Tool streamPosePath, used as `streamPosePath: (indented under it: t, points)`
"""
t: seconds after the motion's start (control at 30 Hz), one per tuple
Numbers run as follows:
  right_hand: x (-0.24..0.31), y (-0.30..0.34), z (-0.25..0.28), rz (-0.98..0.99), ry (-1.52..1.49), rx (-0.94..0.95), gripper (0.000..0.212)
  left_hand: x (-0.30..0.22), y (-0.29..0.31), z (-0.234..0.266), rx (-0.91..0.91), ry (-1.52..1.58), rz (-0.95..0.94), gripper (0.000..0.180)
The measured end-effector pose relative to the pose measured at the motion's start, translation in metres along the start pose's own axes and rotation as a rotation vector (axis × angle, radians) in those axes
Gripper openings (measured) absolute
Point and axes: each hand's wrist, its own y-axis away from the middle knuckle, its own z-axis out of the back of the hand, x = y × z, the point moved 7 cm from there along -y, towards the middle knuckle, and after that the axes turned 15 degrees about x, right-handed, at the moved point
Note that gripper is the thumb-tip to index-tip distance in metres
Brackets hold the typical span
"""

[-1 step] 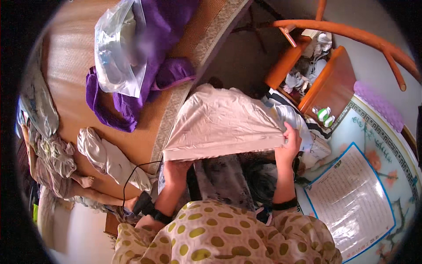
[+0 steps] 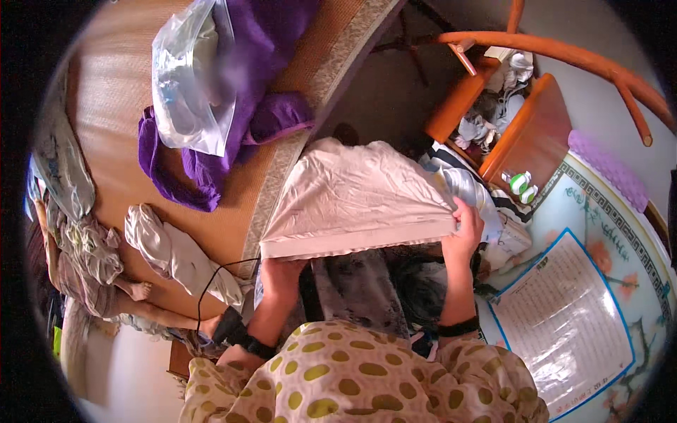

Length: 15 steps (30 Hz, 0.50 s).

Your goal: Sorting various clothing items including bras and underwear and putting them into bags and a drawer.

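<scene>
A pale pink garment (image 2: 360, 190) with a wide smooth band along its near edge is stretched between my two hands. My right hand (image 2: 465, 224) pinches the right end of the band, thumb uppermost. Under the left end, my left hand (image 2: 282, 273) holds the band; the cloth covers most of its fingers. The body of the garment spreads wrinkled away from me, past the edge of the brown mat. A dark band circles each of my wrists. Below the garment lies grey, dark-patterned cloth (image 2: 356, 289).
A purple garment (image 2: 271, 42) and clear plastic bag (image 2: 187, 92) lie on the brown mat (image 2: 116, 148), near a rolled beige garment (image 2: 176, 250). Another person's bare foot (image 2: 137, 290) is at left. An orange wooden drawer (image 2: 529, 130) and patterned table (image 2: 557, 204) stand right.
The pink garment has shifted very slightly, its upper folds reshaped and more of the band showing at the left. Both hands keep hold of it.
</scene>
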Motion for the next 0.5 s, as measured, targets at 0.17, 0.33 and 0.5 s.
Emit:
streamPosePath:
  t: [0.17,0.33,0.5]
  points:
    - [-0.021,-0.001,-0.006,-0.163,-0.219,0.142,0.033,-0.012,-0.003,-0.012,0.096,0.208,0.031,0.041]
    - [-0.019,0.016,0.019,-0.149,-0.596,-0.335,0.04,-0.048,0.007,-0.066,0.229,0.157,-0.079,0.042]
    - [-0.052,0.032,-0.061,-0.321,-0.422,0.378,0.037,-0.002,0.002,0.016,0.009,0.099,0.09,0.051]
